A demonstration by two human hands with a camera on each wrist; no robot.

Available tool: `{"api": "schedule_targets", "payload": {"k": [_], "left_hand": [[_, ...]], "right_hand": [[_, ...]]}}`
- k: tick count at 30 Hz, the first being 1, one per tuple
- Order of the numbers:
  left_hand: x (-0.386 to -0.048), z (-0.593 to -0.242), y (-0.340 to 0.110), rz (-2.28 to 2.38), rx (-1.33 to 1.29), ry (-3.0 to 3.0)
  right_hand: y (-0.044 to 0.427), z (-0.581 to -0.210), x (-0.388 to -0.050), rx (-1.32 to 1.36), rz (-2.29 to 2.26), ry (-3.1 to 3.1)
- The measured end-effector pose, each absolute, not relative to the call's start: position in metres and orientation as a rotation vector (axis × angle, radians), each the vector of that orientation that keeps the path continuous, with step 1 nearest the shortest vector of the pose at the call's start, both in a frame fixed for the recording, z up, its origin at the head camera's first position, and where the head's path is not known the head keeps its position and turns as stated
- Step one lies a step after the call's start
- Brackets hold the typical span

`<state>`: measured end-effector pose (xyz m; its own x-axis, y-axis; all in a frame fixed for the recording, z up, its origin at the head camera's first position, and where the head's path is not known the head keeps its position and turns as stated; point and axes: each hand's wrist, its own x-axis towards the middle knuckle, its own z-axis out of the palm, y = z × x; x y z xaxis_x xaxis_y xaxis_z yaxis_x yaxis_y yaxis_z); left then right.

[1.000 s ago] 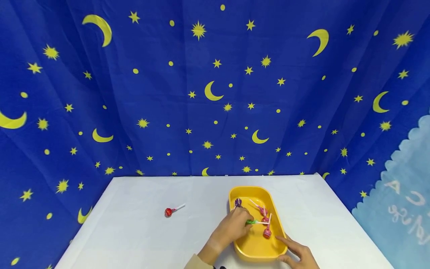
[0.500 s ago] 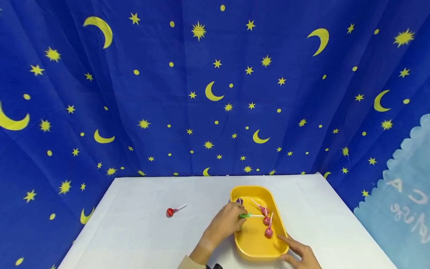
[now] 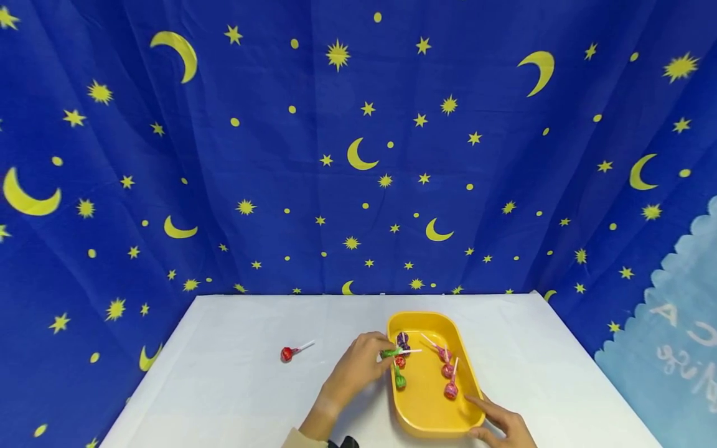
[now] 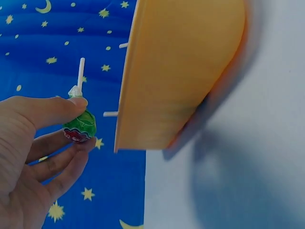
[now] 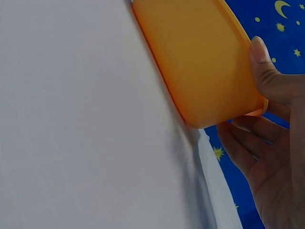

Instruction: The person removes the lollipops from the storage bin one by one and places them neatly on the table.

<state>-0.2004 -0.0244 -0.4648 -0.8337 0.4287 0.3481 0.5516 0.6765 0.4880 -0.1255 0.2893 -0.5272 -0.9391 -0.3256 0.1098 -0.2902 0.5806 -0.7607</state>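
My left hand [image 3: 358, 365] pinches a green-wrapped lollipop [image 4: 80, 125] between thumb and fingers. In the head view it is over the left rim of a yellow plastic tray [image 3: 428, 418], white stick pointing right. Inside the tray, on its left side, lie purple lollipops [image 3: 402, 339], a red one [image 3: 400, 361] and another green one [image 3: 400, 381]. Pink lollipops [image 3: 450, 390] lie along the right side. My right hand [image 3: 502, 425] grips the tray's near right corner, thumb on the outer wall in the right wrist view; some of its fingertips are hidden behind the rim.
A single red lollipop [image 3: 287, 354] lies on the white-covered table [image 3: 235, 386], left of the tray. Behind the table hangs a blue curtain [image 3: 313, 186] with yellow moons and stars. A light-blue panel with lettering [image 3: 678, 336] is at the far right.
My left hand has drawn back leftward, lifting the green lollipop from the tray's middle to its left rim. Red and green lollipops beneath have come into view. The right hand keeps its place.
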Motion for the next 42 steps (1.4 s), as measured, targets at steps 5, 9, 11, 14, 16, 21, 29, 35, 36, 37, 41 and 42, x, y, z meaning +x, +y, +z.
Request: {"api": "schedule_targets", "payload": {"k": [5,9,11,14,16,21,29,35,36,37,41,42], "left_hand": [[-0.202,-0.466,-0.037,-0.969,-0.791,-2.651],[-0.202,-0.47,-0.046,-0.998,-0.784,-2.624],[-0.202,-0.473,-0.051,-1.003,-0.77,-2.621],[-0.201,-0.477,-0.06,-1.035,-0.757,-2.613],[-0.201,-0.48,-0.067,-1.064,-0.756,-2.602],[-0.195,-0.487,-0.091,-1.102,-0.735,-2.577],[-0.184,-0.487,-0.134,-1.134,-0.661,-2.617],[-0.18,-0.484,-0.164,-1.102,-0.52,-2.625],[-0.179,-0.485,-0.168,-1.095,-0.51,-2.622],[-0.179,-0.485,-0.171,-1.089,-0.507,-2.625],[-0.177,-0.488,-0.183,-1.089,-0.544,-2.633],[-0.176,-0.489,-0.186,-1.094,-0.554,-2.637]], "right_hand": [[0.289,-0.527,-0.126,-0.516,-1.321,2.736],[0.289,-0.526,-0.126,-0.505,-1.351,2.713],[0.289,-0.526,-0.125,-0.499,-1.361,2.709],[0.288,-0.527,-0.124,-0.505,-1.363,2.748],[0.287,-0.527,-0.123,-0.507,-1.373,2.777],[0.284,-0.531,-0.12,-0.534,-1.459,2.838],[0.28,-0.535,-0.12,-0.577,-1.542,2.955],[0.28,-0.534,-0.121,-0.538,-1.547,2.887],[0.281,-0.534,-0.121,-0.528,-1.546,2.879],[0.281,-0.534,-0.121,-0.519,-1.544,2.875],[0.282,-0.533,-0.121,-0.492,-1.533,2.868],[0.282,-0.533,-0.121,-0.488,-1.531,2.863]]}}
